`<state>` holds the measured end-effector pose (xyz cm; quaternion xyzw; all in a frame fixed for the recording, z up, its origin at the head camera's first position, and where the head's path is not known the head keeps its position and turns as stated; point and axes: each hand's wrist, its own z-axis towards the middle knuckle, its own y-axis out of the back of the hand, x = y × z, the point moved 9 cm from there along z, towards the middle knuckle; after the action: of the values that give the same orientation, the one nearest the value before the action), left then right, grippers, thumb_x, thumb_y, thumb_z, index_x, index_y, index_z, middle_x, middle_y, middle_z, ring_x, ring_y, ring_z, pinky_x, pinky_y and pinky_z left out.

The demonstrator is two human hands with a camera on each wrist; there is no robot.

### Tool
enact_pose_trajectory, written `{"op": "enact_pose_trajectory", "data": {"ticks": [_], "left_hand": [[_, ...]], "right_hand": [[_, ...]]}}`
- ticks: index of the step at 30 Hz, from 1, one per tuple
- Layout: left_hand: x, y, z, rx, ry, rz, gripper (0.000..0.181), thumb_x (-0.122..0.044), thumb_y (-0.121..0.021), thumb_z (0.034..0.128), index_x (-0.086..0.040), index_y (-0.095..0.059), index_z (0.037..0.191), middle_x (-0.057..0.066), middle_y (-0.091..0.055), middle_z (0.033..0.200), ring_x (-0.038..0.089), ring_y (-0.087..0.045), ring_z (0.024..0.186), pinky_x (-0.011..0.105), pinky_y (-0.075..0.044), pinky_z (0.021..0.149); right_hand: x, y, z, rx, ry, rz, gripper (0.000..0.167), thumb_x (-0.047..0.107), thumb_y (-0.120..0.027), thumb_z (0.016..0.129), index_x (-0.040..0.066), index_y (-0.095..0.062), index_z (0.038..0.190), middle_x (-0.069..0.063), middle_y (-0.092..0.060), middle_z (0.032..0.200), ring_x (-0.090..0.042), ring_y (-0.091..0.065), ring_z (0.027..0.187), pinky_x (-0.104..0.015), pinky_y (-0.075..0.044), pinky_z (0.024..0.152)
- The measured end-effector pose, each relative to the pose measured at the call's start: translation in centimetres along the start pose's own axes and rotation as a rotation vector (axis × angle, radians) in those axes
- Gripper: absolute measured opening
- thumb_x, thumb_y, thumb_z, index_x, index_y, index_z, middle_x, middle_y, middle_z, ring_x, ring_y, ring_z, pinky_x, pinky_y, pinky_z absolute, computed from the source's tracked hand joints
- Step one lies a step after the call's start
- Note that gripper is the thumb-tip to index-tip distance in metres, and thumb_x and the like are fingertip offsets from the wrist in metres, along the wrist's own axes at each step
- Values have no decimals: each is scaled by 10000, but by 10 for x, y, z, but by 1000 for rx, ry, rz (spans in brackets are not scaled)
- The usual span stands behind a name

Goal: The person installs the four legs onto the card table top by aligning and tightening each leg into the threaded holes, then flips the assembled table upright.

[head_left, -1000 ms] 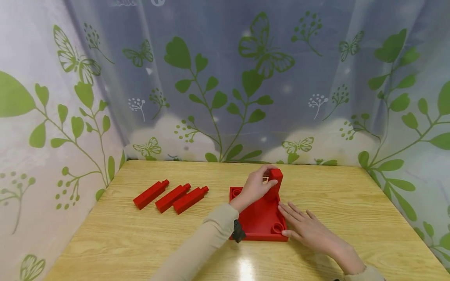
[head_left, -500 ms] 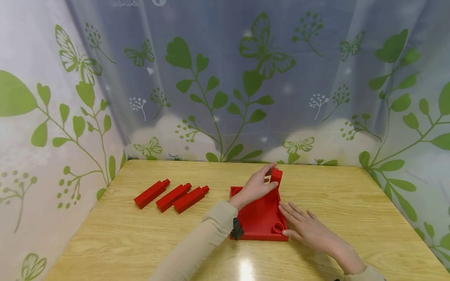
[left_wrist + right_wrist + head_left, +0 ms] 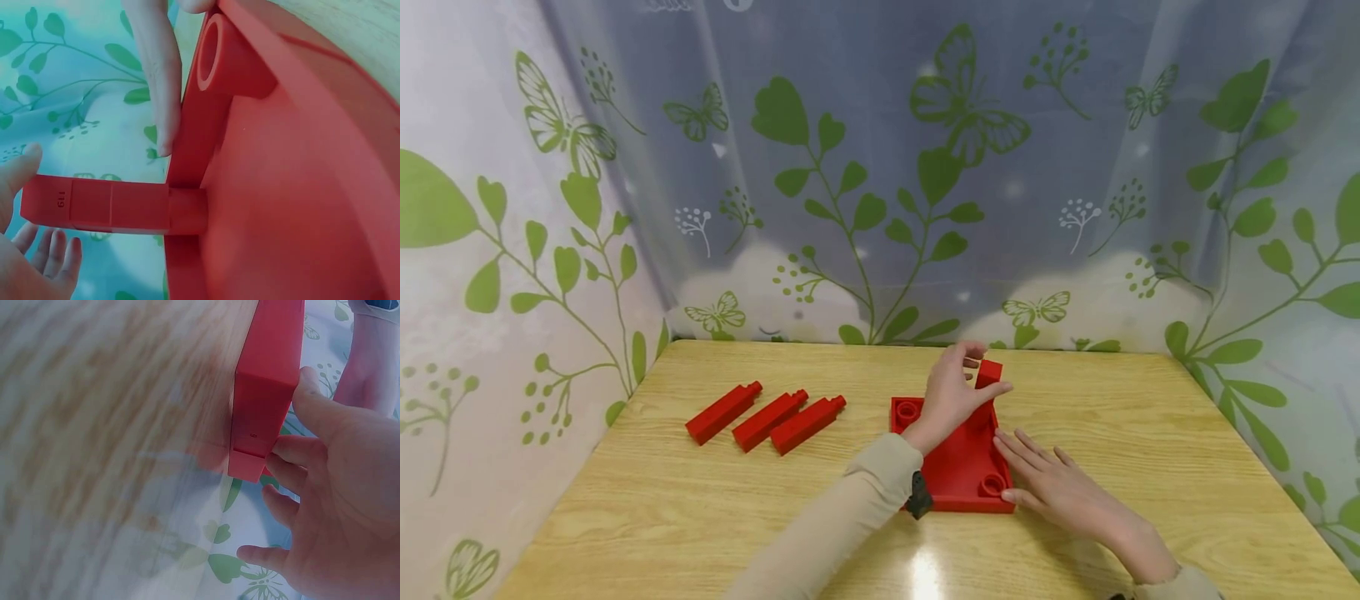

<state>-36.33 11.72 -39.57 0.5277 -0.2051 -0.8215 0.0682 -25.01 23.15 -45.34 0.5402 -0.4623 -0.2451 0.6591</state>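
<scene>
- A red, square-sided plastic post [image 3: 115, 205] stood upright in a red, square plastic tray [image 3: 966, 505].
- The left hand [image 3: 951, 396], grip spread, was around it, holding nothing.
- The right hand [image 3: 1063, 492], fingers extended, touched the tray.

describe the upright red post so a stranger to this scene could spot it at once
On the wooden table lies a shallow red tray. From its far right corner, beside the left hand, rises a red post. It is the only upright one: three similar red posts lie on their sides to the tray's left.
</scene>
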Motion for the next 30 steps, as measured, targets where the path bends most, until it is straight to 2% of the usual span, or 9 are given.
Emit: {"op": "enact_pose_trajectory", "data": {"ticks": [6, 10, 14, 19, 24, 27, 30], "left_hand": [[4, -1, -3, -13, 4, 35, 521, -247, -853, 841, -72, -601, 1262, 54, -644, 1168, 194, -647, 1041, 189, -558, 840], [4, 0, -3, 21, -11, 39, 486, -212, -825, 871, -77, -621, 1291, 67, -664, 1193, 197, -663, 1062, 213, -571, 864], [1, -1, -2, 98, -40, 43, 482, -170, -766, 923, -94, -606, 1372, 84, -664, 1293, 217, -656, 1140, 285, -564, 941], [-1, -5, -1, 236, -61, 31, 444, -88, -675, 977, -70, -551, 1403, 122, -646, 1303, 253, -636, 1196, 310, -530, 1008], [1, -11, -2, 373, -39, -16, 433, -34, -571, 1022, -63, -474, 1443, 148, -586, 1363, 285, -595, 1271, 309, -533, 1004], [2, -12, -2, 403, -26, -35, 429, -33, -541, 1036, -69, -453, 1454, 150, -566, 1386, 295, -584, 1286, 307, -538, 993], [1, -11, -2, 390, -33, -35, 443, -56, -572, 1029, -59, -456, 1457, 147, -567, 1388, 287, -580, 1286, 332, -521, 1025]], "right_hand": [[0, -1, 1, 2, 1, -6, 727, 500, -539, 1014, 72, -362, 1574, -144, -328, 1629, -415, -286, 1487, -779, -257, 1067], [0, -2, 1, 6, 4, -9, 727, 499, -538, 1016, 69, -360, 1575, -145, -326, 1630, -414, -285, 1487, -778, -258, 1067], [0, -1, 1, 6, 2, -6, 723, 493, -535, 1019, 65, -358, 1574, -144, -322, 1632, -415, -278, 1490, -779, -252, 1070], [-1, -2, 0, 1, 3, -16, 725, 500, -534, 1017, 68, -361, 1573, -145, -323, 1631, -414, -279, 1489, -776, -259, 1069], [-1, -2, 0, 0, 5, -20, 722, 491, -539, 1019, 66, -360, 1574, -147, -322, 1631, -417, -276, 1489, -775, -259, 1070], [-1, -2, 1, -1, 6, -23, 722, 492, -539, 1019, 67, -360, 1574, -145, -321, 1632, -416, -278, 1489, -775, -263, 1068], [-1, -2, 1, -1, 6, -22, 723, 494, -536, 1019, 69, -357, 1576, -145, -319, 1633, -415, -278, 1490, -773, -263, 1069]]}}
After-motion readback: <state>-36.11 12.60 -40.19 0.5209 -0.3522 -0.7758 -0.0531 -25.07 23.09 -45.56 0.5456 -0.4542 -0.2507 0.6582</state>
